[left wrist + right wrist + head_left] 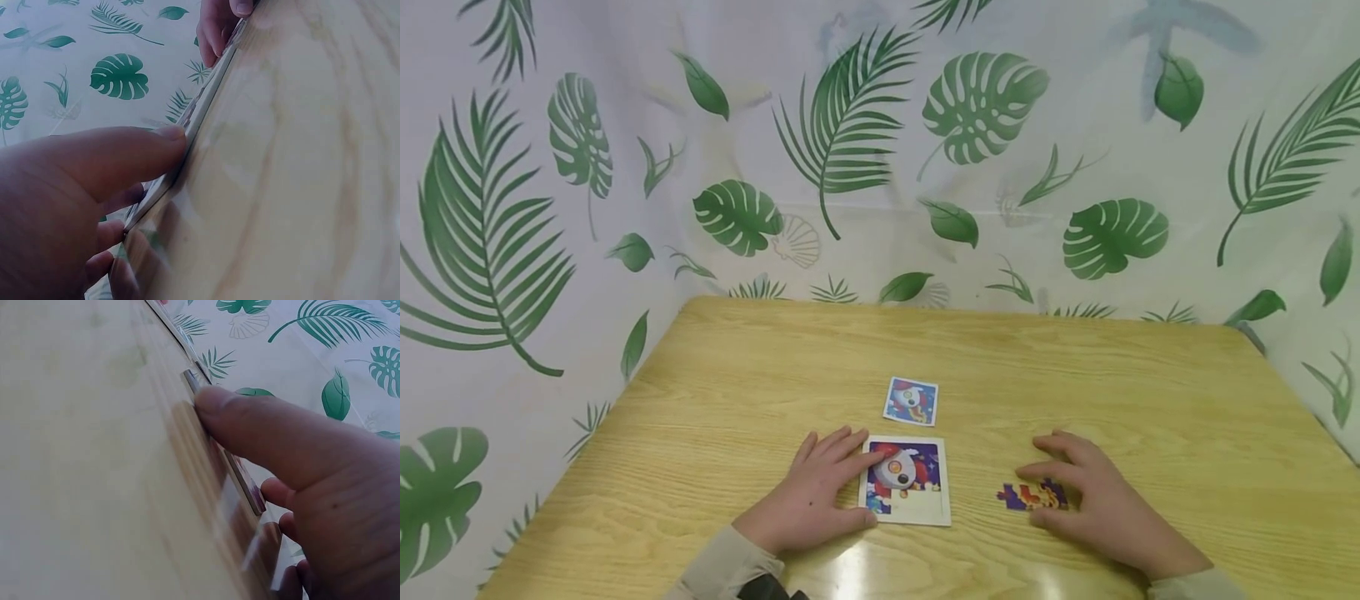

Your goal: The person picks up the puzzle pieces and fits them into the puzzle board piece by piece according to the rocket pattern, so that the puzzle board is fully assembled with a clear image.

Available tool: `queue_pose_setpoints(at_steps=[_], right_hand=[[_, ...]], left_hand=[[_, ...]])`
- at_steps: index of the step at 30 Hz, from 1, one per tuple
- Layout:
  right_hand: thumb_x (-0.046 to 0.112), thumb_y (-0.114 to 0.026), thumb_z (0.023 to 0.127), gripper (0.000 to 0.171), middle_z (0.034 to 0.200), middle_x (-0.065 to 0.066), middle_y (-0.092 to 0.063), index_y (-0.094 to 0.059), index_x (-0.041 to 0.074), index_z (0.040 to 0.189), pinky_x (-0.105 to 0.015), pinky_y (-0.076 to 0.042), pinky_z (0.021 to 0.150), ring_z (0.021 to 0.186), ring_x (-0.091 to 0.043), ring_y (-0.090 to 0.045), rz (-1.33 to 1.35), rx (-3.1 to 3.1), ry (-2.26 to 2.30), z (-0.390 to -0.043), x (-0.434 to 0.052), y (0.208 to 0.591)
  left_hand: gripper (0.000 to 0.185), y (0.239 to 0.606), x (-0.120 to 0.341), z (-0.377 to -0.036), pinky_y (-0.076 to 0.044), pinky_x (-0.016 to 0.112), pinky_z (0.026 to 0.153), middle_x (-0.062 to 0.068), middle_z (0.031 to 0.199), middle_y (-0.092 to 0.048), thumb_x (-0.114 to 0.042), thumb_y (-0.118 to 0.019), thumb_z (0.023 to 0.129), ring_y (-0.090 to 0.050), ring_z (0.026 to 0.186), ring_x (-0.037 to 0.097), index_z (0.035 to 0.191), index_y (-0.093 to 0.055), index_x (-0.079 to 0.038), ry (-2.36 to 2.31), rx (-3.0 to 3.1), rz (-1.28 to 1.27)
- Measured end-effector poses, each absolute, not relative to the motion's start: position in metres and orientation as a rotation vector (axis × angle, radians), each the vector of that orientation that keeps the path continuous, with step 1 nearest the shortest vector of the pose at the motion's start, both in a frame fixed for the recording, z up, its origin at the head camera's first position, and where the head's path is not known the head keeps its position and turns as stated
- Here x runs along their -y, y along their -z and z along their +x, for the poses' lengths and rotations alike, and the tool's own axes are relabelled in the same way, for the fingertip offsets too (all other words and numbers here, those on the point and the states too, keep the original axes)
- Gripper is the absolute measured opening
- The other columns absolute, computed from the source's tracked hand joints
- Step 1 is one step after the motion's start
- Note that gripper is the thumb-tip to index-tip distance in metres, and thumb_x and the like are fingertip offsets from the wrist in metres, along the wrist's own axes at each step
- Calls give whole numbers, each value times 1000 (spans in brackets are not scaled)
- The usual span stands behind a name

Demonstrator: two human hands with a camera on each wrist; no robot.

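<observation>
A square jigsaw puzzle tray (912,523) with a white border lies on the table, its rocket picture filled at the top and left and its pale base bare at lower right. My left hand (822,496) rests at the tray's left side, fingers spread, index finger over the picture and thumb at the near left corner. To the right, my right hand (1093,498) holds a small joined cluster of purple and orange puzzle pieces (1017,497) between thumb and fingers. In the right wrist view, the thumb presses the near edge of the cluster (249,490), close to the tabletop.
Behind the tray lies a small reference card (912,402) with the same rocket picture. All sits on a wood-grain table (737,375). A white curtain (880,167) printed with green leaves hangs along its back and left sides.
</observation>
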State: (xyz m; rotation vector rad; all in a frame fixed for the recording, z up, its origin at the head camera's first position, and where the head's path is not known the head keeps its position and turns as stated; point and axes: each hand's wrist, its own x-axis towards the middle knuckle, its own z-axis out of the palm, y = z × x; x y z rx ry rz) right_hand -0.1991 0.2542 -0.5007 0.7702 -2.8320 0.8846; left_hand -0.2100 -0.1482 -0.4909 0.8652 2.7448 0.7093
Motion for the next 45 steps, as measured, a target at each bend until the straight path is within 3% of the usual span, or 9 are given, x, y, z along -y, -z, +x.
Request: queue_pose_setpoints(at_steps=[25,45], right_hand=[[39,-81,86,23,139,-6,-58,-78,33,107,-68,-34,100,136,-39,-39,772,2771,-855,-198,-248,497],[36,-82,86,18,131,4,-63,-78,34,104,-55,-39,100,129,-27,-48,788,2729,-792,-197,-246,498]], left_hand=[[77,489,147,-211,1,61,119,4,166,-26,-57,-66,90,-13,154,28,157,-39,-31,-701,-2744,875],[77,491,149,-210,1,60,119,4,165,-27,-57,-67,90,-14,153,28,157,-39,-32,-709,-2756,876]])
